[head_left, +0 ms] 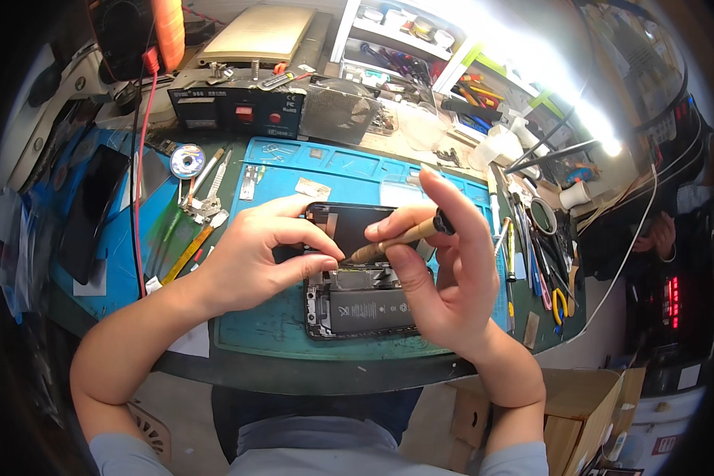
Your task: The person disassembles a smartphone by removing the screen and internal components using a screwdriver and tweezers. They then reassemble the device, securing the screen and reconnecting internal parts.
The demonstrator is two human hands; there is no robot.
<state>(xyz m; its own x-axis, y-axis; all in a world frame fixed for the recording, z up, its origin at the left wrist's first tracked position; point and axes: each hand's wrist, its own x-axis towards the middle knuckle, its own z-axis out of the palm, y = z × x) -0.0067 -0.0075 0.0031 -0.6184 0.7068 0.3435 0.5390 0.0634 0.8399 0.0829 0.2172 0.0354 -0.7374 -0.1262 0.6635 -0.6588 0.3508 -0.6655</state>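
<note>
An opened smartphone (316, 324) lies on the blue work mat, its black battery (365, 312) facing up. Its dark screen part (347, 226) is at the far side, partly behind my hands. My right hand (456, 278) grips a slim screwdriver (412, 234) with a tan, gold-looking handle and a black end cap. The tool slants down to the left, over the seam between the two phone parts. Thumb and forefinger of my left hand (254, 254) come together in a pinch by the tool's tip. Whatever they may hold is too small to make out.
A roll of solder wire (187, 161) and tweezers lie left of the mat (246, 317). A dark phone (95, 213) rests farther left. Behind stands a black power unit (238, 113). Pliers (560, 305) and other hand tools line the right side. A person's hand (660, 236) shows at far right.
</note>
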